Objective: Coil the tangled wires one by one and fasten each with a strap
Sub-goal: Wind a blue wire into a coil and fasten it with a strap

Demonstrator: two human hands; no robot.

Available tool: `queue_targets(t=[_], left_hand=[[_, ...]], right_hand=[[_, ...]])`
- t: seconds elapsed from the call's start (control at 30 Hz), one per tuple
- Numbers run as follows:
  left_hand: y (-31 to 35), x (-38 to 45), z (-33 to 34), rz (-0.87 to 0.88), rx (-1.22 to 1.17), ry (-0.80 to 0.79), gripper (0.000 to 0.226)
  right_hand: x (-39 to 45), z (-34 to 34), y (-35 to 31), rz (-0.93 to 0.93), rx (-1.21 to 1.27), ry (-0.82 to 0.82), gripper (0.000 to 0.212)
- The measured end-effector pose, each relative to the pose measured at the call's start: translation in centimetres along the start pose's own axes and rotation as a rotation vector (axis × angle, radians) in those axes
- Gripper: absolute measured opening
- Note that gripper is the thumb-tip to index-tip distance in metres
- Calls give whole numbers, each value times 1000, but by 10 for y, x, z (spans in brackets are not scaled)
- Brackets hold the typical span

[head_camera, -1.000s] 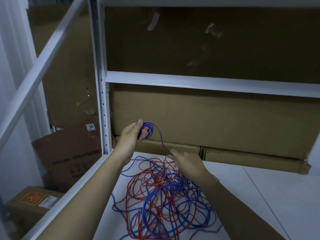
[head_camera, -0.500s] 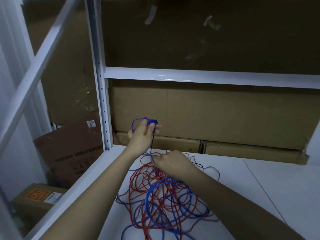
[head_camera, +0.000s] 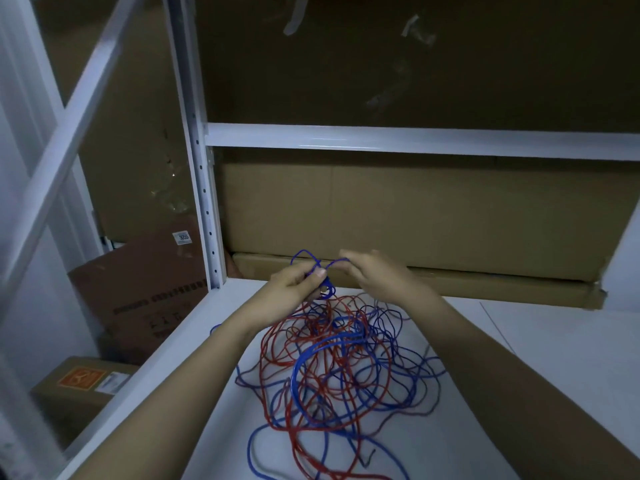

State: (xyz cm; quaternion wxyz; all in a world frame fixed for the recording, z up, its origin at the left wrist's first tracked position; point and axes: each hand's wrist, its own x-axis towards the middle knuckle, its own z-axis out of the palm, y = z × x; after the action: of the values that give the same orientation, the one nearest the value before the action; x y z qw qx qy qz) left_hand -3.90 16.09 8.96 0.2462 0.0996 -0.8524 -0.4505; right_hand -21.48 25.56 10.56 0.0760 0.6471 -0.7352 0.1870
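Centre frame, above pile: left hand point(head_camera: 294, 284) curled, pinching small blue wire coil point(head_camera: 323, 289). Right hand point(head_camera: 375, 271) pinching same blue strand at fingertips. Tangled red and blue wires point(head_camera: 339, 368) heaped on white shelf point(head_camera: 536, 358), lower centre.

Blue wire point(head_camera: 313, 263) in both hands: smooth plastic-looking jacket, slight sheen. Tangled pile point(head_camera: 332, 362) of red and blue wires: same smooth coating, thicker blue strand glossier. Shelf surface point(head_camera: 554, 358): white, smooth, matt. Shelf frame point(head_camera: 381, 138): white painted metal, faint gloss, perforated upright. Cardboard boxes point(head_camera: 415, 216): brown, matt, paper-rough; tape scraps point(head_camera: 417, 29) on upper box probably glossy plastic, light too dim to tell.
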Motion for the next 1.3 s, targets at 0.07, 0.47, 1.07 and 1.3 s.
queue_targets(t=[0.07, 0.47, 1.07, 1.3], left_hand=[[8, -2, -2, -5, -212, 25, 33], [7, 10, -2, -6, -558, 358, 43], [-11, 0, 9, 33, 30, 130, 43], [13, 0, 15, 136, -195, 62, 28]], right_hand=[[-3, 13, 0, 56, 69, -29, 16], [-30, 59, -23, 74, 245, 518, 15], [-19, 16, -34, -450, -45, 717, 9], [-23, 24, -44, 69, 1003, 579, 11]])
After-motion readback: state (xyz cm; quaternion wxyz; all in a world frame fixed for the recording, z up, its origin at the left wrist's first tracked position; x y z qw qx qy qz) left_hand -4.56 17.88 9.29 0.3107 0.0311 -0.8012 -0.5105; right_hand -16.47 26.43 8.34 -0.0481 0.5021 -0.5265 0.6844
